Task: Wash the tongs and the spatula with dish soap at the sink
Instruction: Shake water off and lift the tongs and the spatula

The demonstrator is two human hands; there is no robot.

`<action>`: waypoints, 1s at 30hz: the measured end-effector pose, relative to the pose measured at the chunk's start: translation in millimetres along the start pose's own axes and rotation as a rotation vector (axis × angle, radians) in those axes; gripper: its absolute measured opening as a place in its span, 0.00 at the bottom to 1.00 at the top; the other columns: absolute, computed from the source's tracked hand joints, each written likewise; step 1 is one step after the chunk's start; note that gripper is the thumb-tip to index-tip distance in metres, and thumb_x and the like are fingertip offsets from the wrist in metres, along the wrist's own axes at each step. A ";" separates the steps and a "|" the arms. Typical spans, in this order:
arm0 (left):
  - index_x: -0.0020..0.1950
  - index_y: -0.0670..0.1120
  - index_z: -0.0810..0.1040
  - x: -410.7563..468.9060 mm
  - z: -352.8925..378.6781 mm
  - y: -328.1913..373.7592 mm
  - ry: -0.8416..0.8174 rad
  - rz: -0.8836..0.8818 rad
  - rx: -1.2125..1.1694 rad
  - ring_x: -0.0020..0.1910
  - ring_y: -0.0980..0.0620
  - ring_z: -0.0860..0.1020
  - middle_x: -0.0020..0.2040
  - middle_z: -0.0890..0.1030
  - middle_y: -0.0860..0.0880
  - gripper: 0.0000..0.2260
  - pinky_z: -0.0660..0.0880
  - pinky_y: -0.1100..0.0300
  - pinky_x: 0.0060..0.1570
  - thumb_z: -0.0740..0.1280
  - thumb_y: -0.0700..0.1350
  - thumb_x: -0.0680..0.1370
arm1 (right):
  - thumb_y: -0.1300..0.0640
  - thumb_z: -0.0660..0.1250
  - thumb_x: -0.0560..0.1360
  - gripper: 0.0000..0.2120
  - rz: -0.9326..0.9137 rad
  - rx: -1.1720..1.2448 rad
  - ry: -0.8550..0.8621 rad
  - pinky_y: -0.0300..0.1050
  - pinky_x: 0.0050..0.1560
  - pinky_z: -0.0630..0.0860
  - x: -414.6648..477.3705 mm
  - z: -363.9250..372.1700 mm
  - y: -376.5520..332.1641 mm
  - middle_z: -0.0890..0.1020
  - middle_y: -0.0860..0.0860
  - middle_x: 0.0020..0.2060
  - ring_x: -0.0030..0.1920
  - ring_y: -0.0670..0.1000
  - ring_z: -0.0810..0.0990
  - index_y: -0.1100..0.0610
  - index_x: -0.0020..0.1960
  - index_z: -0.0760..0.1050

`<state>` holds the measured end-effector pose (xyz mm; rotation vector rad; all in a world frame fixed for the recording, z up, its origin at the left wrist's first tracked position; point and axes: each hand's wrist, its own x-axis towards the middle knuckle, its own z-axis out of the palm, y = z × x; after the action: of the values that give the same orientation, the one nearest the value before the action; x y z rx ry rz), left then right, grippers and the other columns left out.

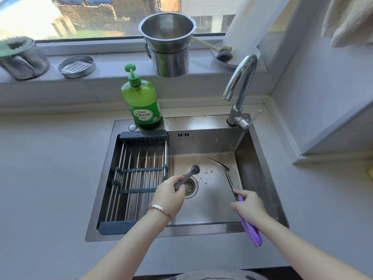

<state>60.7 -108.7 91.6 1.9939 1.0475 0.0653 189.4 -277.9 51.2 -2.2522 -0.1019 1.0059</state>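
My left hand (169,196) grips dark metal tongs (188,175) above the sink drain (190,186), their round tips pointing up and away. My right hand (249,209) holds a spatula (226,172) by its purple handle (249,229); its thin metal blade reaches toward the back of the steel sink (212,199) on the right. A green dish soap bottle (141,102) with a pump stands on the sink's back rim at the left. The faucet (240,85) arches over the back right corner, and no water is visibly running.
A black roll-up drying rack (137,178) covers the sink's left part. On the window sill stand stacked steel pots (168,43), a round steel tin (76,66), a lidded steel container (22,57), a dish brush (223,54) and a paper towel roll (244,23). Grey counter surrounds the sink.
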 end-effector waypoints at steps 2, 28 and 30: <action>0.63 0.44 0.75 -0.6 -4.8 -5.5 0.023 0.009 -0.027 0.40 0.50 0.75 0.49 0.80 0.49 0.14 0.70 0.62 0.42 0.59 0.39 0.78 | 0.63 0.67 0.66 0.27 -0.027 -0.021 -0.025 0.39 0.43 0.72 0.8 2.2 -7.8 0.79 0.55 0.54 0.46 0.52 0.79 0.53 0.65 0.74; 0.67 0.45 0.69 91.3 -29.2 -167.4 -0.357 -0.201 0.463 0.59 0.45 0.76 0.62 0.77 0.45 0.17 0.73 0.55 0.58 0.62 0.44 0.78 | 0.63 0.66 0.69 0.26 -0.232 -0.187 0.020 0.34 0.45 0.65 -16.9 108.1 -84.5 0.77 0.46 0.43 0.43 0.47 0.73 0.50 0.66 0.73; 0.68 0.45 0.70 94.7 -39.1 -164.6 -0.305 -0.188 0.331 0.57 0.48 0.77 0.64 0.76 0.45 0.17 0.73 0.58 0.55 0.62 0.43 0.78 | 0.61 0.65 0.70 0.25 -0.282 -0.190 -0.001 0.35 0.45 0.66 -19.3 125.9 -97.0 0.76 0.45 0.41 0.43 0.46 0.72 0.50 0.66 0.72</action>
<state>-0.5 28.8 -30.7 2.0983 1.0904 -0.5282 107.4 -140.7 60.4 -2.3233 -0.5205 0.8747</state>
